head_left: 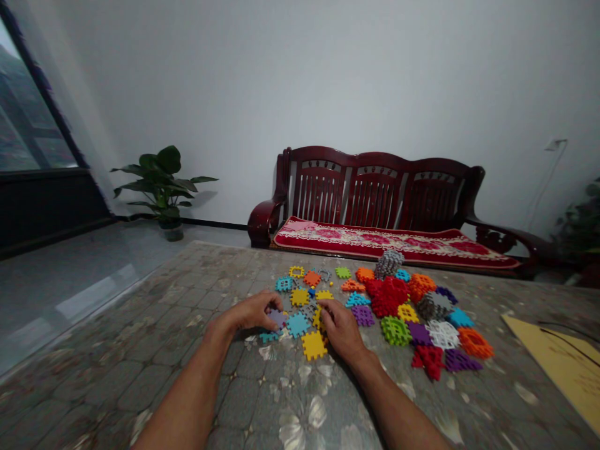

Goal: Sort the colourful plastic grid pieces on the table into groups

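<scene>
My left hand is closed on a lavender interlocking tile, with thumb and fingers at its edges. Across from it, my right hand has its fingers curled at a yellow notched tile, which they partly cover. Between the hands lies a light blue tile. Nearer to me is a flat yellow tile, and a teal piece lies below my left hand. Beyond the hands are another yellow tile, an orange tile and a blue window-frame piece.
Stacked interlocking pieces, including a red stack, a green stack and a grey stack, stand to the right. A yellow board with dark cords lies at the right edge of the patterned tablecloth. Behind stands a wooden bench.
</scene>
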`<act>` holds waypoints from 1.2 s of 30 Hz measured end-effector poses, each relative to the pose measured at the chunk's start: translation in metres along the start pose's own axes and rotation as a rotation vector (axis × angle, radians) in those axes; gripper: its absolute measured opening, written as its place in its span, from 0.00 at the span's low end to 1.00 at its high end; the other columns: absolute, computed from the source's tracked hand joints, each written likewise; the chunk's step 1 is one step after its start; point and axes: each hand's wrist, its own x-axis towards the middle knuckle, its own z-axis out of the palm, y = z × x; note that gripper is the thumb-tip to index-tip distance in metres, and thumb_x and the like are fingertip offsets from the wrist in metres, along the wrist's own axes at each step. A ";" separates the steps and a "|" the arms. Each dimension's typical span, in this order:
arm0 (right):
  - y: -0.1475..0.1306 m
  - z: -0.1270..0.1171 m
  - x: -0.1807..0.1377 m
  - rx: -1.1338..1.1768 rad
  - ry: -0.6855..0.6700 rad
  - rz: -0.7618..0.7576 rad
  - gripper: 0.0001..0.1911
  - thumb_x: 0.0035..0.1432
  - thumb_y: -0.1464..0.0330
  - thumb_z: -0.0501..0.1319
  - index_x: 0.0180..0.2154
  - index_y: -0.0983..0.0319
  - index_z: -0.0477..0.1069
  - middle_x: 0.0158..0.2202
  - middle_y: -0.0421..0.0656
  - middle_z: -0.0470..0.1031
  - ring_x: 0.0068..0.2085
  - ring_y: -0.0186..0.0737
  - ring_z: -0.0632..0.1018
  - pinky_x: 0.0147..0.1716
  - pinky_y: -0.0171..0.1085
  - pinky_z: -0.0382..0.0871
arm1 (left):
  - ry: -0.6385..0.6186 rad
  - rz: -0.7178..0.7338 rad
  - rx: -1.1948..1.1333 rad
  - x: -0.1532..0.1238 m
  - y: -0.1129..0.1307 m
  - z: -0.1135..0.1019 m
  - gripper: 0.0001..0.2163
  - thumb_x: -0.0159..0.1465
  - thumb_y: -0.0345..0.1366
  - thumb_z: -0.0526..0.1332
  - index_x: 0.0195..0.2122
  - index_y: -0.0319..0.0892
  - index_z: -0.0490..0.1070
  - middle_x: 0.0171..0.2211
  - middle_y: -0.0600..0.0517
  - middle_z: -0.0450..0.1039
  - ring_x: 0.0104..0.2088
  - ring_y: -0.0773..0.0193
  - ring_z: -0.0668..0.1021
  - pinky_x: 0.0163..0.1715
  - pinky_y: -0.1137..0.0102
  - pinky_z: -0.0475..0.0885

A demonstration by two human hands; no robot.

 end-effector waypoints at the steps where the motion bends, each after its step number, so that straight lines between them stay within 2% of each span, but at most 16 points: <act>1: 0.000 0.000 0.000 0.001 -0.003 0.001 0.15 0.62 0.71 0.53 0.46 0.60 0.75 0.46 0.47 0.79 0.48 0.44 0.78 0.49 0.42 0.71 | 0.010 -0.022 -0.045 0.001 -0.002 0.000 0.16 0.39 0.32 0.68 0.32 0.40 0.74 0.29 0.56 0.69 0.30 0.65 0.69 0.29 0.73 0.62; 5: -0.001 0.000 0.000 0.000 -0.009 0.011 0.16 0.61 0.71 0.53 0.46 0.60 0.75 0.46 0.47 0.79 0.47 0.44 0.78 0.49 0.43 0.70 | 0.085 -0.080 -0.302 0.002 -0.009 0.003 0.11 0.41 0.35 0.68 0.25 0.41 0.69 0.19 0.60 0.63 0.22 0.69 0.65 0.24 0.74 0.58; 10: 0.000 0.000 0.000 0.016 0.011 0.010 0.15 0.61 0.72 0.53 0.46 0.60 0.75 0.44 0.47 0.79 0.47 0.44 0.78 0.48 0.42 0.70 | 0.261 -0.085 -0.583 0.002 -0.013 0.005 0.13 0.42 0.38 0.69 0.28 0.40 0.70 0.22 0.58 0.69 0.24 0.69 0.69 0.26 0.74 0.62; 17: -0.002 -0.001 0.000 0.016 0.053 -0.008 0.15 0.59 0.73 0.54 0.45 0.60 0.75 0.41 0.45 0.78 0.45 0.43 0.78 0.46 0.40 0.71 | 0.555 -0.179 -0.719 0.008 -0.023 -0.001 0.16 0.40 0.39 0.69 0.30 0.40 0.71 0.22 0.57 0.71 0.22 0.68 0.71 0.25 0.73 0.64; 21: -0.003 -0.002 0.000 -0.001 0.057 -0.046 0.16 0.58 0.75 0.54 0.45 0.59 0.75 0.42 0.45 0.78 0.46 0.42 0.77 0.48 0.40 0.70 | 0.659 -0.220 -0.606 0.013 -0.026 -0.001 0.13 0.42 0.38 0.67 0.28 0.41 0.69 0.20 0.57 0.69 0.22 0.66 0.71 0.25 0.72 0.65; 23: -0.004 -0.002 0.000 -0.029 0.061 -0.079 0.17 0.58 0.76 0.54 0.45 0.59 0.75 0.44 0.46 0.78 0.48 0.43 0.76 0.50 0.42 0.69 | 0.688 -0.217 -0.412 0.014 -0.024 0.000 0.09 0.45 0.36 0.65 0.28 0.42 0.70 0.23 0.54 0.72 0.27 0.63 0.74 0.29 0.70 0.68; 26: -0.006 -0.003 0.000 -0.108 0.073 -0.112 0.17 0.57 0.77 0.55 0.45 0.59 0.75 0.47 0.46 0.78 0.50 0.46 0.74 0.53 0.47 0.67 | 0.724 -0.159 -0.083 0.012 -0.016 0.003 0.08 0.50 0.34 0.63 0.32 0.43 0.74 0.33 0.50 0.76 0.37 0.60 0.76 0.38 0.69 0.69; 28: -0.008 -0.004 -0.001 -0.151 0.063 -0.126 0.18 0.56 0.77 0.56 0.45 0.58 0.76 0.47 0.46 0.78 0.51 0.47 0.74 0.54 0.48 0.66 | 0.674 -0.096 -0.024 0.012 -0.008 0.005 0.08 0.52 0.36 0.63 0.33 0.43 0.75 0.33 0.50 0.77 0.36 0.60 0.76 0.38 0.69 0.69; 29: -0.008 -0.004 -0.001 -0.161 0.054 -0.135 0.18 0.56 0.77 0.56 0.45 0.57 0.76 0.47 0.46 0.78 0.51 0.47 0.74 0.54 0.49 0.65 | 0.611 -0.054 -0.048 0.012 -0.003 0.006 0.08 0.53 0.38 0.63 0.33 0.42 0.75 0.31 0.51 0.76 0.33 0.61 0.75 0.36 0.69 0.68; 32: -0.009 -0.005 -0.002 -0.166 0.038 -0.158 0.17 0.57 0.77 0.56 0.45 0.57 0.76 0.48 0.45 0.78 0.51 0.47 0.73 0.54 0.49 0.65 | 0.342 0.071 -0.110 0.012 0.014 0.012 0.10 0.52 0.40 0.64 0.32 0.40 0.76 0.27 0.53 0.74 0.27 0.64 0.72 0.30 0.71 0.66; 36: -0.006 -0.003 -0.002 -0.148 0.043 -0.163 0.16 0.57 0.77 0.56 0.43 0.58 0.76 0.46 0.46 0.78 0.49 0.46 0.74 0.52 0.47 0.67 | 0.069 0.096 0.075 0.011 0.029 0.024 0.16 0.46 0.38 0.68 0.37 0.41 0.77 0.31 0.53 0.76 0.30 0.62 0.74 0.31 0.71 0.65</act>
